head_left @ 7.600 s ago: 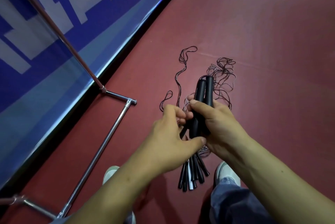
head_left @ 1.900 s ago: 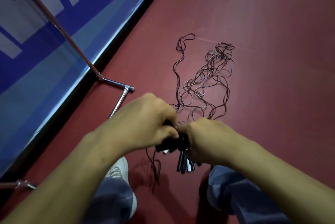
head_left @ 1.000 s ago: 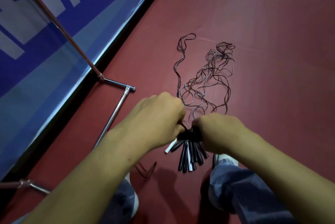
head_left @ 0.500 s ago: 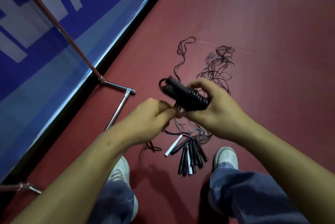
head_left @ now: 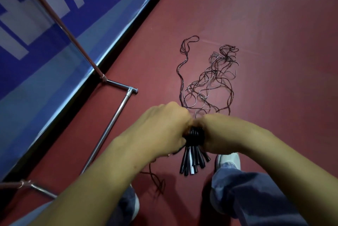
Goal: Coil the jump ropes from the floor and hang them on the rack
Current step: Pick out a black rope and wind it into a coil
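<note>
The coiled jump rope [head_left: 194, 135] is gripped by left hand [head_left: 164, 127] and right hand [head_left: 221, 134]; winding seems finished, lifting to the rack [head_left: 108, 129] is required.

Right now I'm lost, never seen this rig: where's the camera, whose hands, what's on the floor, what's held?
No robot here: a person wears one camera on the head, looking down at their own hands. The left hand and right hand meet round a black bundle, apparently rope wound on handles; their fingers curl under, out of sight. Beneath it, more jump-rope handles fan out on the red floor, with their thin cords tangled beyond. The chrome rack stands left, by a blue wall banner.
</note>
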